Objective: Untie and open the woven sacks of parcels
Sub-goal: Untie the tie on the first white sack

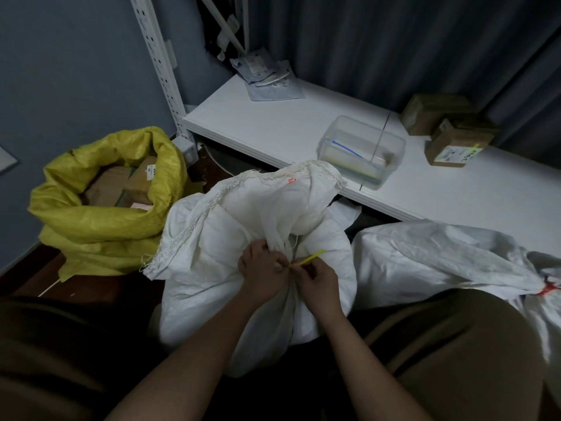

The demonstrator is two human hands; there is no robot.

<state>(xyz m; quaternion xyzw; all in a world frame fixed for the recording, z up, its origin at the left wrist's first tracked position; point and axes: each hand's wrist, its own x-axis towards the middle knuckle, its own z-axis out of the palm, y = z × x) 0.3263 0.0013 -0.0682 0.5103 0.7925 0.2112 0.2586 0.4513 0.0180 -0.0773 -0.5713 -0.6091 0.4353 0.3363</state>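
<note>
white sack (236, 226), yellow tie (311, 258), yellow sack (100, 235)

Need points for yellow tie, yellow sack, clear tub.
yellow tie (309, 258): head view, on the free tail sticking out above the right hand.
yellow sack (100, 235): head view, on the rolled-down front wall.
clear tub (334, 138): head view, on the left wall near the rim.

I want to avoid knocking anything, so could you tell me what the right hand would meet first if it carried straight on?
Probably the gathered neck of the white sack, just past the right hand pinching the yellow tie; depth is unclear.
</note>
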